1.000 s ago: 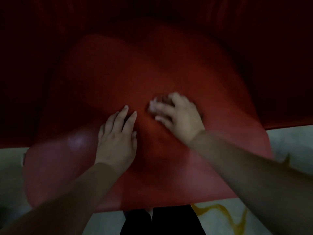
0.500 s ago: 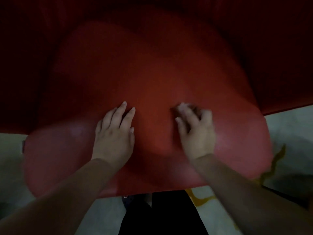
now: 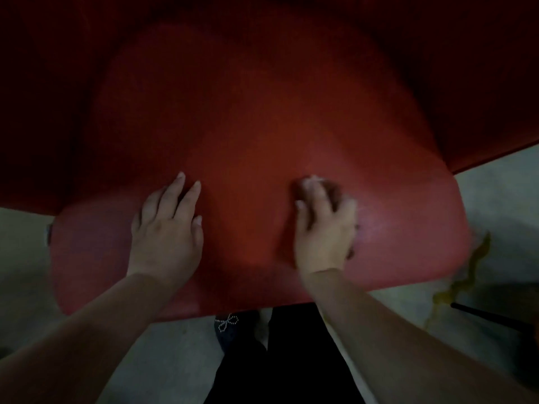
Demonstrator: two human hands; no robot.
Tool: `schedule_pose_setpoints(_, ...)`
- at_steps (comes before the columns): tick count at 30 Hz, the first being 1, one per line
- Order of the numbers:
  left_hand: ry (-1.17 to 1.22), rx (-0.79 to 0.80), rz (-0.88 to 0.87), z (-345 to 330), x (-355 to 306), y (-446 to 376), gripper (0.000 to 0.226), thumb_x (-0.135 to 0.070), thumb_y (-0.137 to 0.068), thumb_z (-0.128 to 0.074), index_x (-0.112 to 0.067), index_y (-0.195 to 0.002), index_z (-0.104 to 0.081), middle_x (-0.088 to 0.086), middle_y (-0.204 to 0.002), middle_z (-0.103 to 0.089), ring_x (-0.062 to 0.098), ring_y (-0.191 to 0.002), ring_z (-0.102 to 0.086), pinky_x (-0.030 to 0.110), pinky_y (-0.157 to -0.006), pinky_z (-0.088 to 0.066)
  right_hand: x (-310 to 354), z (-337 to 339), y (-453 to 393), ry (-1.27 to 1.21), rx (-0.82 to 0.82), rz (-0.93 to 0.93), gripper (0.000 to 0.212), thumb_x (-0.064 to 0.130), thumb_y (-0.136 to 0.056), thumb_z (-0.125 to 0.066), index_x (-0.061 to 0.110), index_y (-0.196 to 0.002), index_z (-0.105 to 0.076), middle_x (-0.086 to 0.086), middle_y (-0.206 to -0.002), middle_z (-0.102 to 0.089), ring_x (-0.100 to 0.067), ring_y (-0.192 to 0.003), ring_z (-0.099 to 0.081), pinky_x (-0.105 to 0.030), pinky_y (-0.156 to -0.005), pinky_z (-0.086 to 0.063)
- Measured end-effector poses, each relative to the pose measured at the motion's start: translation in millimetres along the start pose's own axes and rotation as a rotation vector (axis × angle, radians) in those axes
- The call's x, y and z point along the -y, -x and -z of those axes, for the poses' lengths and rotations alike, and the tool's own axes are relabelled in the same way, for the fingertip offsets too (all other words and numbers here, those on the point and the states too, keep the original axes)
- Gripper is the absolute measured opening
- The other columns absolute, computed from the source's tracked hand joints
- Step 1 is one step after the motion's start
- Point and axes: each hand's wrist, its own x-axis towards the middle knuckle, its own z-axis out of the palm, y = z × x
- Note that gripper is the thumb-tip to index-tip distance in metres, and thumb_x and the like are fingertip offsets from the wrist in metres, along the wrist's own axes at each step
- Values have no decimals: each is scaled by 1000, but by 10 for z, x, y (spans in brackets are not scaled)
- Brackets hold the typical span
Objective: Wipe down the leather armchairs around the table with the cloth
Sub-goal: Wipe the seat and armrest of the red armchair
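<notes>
Your cloth [image 3: 335, 189] is barely visible: just a dark, blurred bit poking out past the fingertips and along the right edge of your right hand [image 3: 323, 228]. It sits on the red leather seat cushion [image 3: 262, 126] of the armchair, right of centre, towards the near edge. Right hand is pressed down on it, fingers curled over it and motion-blurred; looks like you're gripping the cloth, but the blur hides most of it.

Your left hand [image 3: 167, 225] lies flat on the cushion, left of centre, palm down, fingers stretched out and pointing to the far side, holding nothing. The two hands are apart w/ bare red leather between them.

The cushion fills most of the view, lighter red near you, darker far off. Around it the chair's arms and back [image 3: 43, 97] rise in deep shadow on the left, far and right sides. A faint shiny patch shows on the leather just right of the right hand.

Below the near edge you see your dark trousers [image 3: 291, 360] and a dark shoe [image 3: 230, 325] w/ a small beaded bow. The floor [image 3: 495, 199] is pale w/ a yellowish vein [image 3: 466, 272] on the right. A thin dark rod [image 3: 490, 314] cuts in at the right edge; can't tell what it is. No readable brands, labels or writing in this dim light.
</notes>
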Motion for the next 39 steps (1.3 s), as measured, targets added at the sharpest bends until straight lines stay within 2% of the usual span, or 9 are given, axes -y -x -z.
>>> schedule_pose_setpoints(4,0,-15,-18,8,-23,70,55,-22,-89,-56,-18,-142,-43,6,-152,-34,30,-129,-29,59,-98,-36,482,-192,328,-10,130,148,46,31,-89,-64,30,-135,-56,-15,-116,-51,-30,-99,-53,-42,-82,-46)
schedule_pose_setpoints(7,2,-21,-32,-2,-55,97,54,-21,-89,-56,-17,-141,-44,6,-151,-35,30,-128,-30,59,-99,-35,252,-33,108,67,165,240,45,34,-88,-63,36,-133,-56,-14,-118,-53,-32,-101,-53,-43,-82,-47)
schedule_pose_setpoints(11,17,-19,-12,-33,-70,125,55,-22,-90,-55,-19,-143,-41,5,-152,-32,28,-130,-28,60,-100,-34,-530,340,-305,199,-19,-56,43,36,-90,-59,39,-133,-56,-16,-119,-51,-38,-103,-51,-45,-87,-43)
schedule_pose_setpoints(14,12,-16,-12,-46,-76,120,56,-22,-90,-55,-19,-143,-40,5,-152,-31,30,-130,-29,61,-100,-32,-605,342,-278,213,-96,-204,45,36,-92,-57,33,-137,-53,-21,-116,-49,-39,-100,-50,-43,-85,-41)
schedule_pose_setpoints(21,7,-11,-5,-21,-83,130,55,-22,-91,-53,-18,-144,-40,6,-153,-30,31,-131,-27,60,-100,-33,311,-158,436,61,131,144,49,31,-87,-65,30,-135,-55,-19,-114,-53,-35,-96,-53,-44,-78,-46)
schedule_pose_setpoints(26,3,-5,47,-40,-84,198,56,-22,-92,-52,-21,-145,-37,5,-155,-27,31,-133,-25,59,-101,-32,223,-54,331,80,227,341,47,31,-88,-66,34,-134,-56,-17,-114,-55,-34,-94,-54,-43,-74,-48)
schedule_pose_setpoints(33,23,-46,79,-127,-116,236,55,-21,-94,-52,-22,-146,-34,5,-155,-24,33,-133,-22,61,-104,-29,-725,437,-262,198,-5,-52,44,31,-92,-59,31,-136,-55,-22,-116,-49,-39,-100,-50,-44,-85,-43)
schedule_pose_setpoints(36,24,-45,97,-111,-144,242,55,-22,-93,-51,-21,-146,-34,5,-155,-24,33,-133,-23,60,-104,-29,-519,327,-152,155,36,-50,45,29,-92,-60,28,-137,-55,-23,-116,-48,-40,-100,-50,-45,-86,-45)
schedule_pose_setpoints(39,23,-28,124,-18,-188,279,54,-22,-93,-51,-21,-145,-37,5,-155,-25,34,-132,-25,59,-103,-31,-59,102,112,69,152,106,45,28,-89,-62,29,-134,-58,-21,-115,-52,-40,-95,-53,-44,-79,-48)
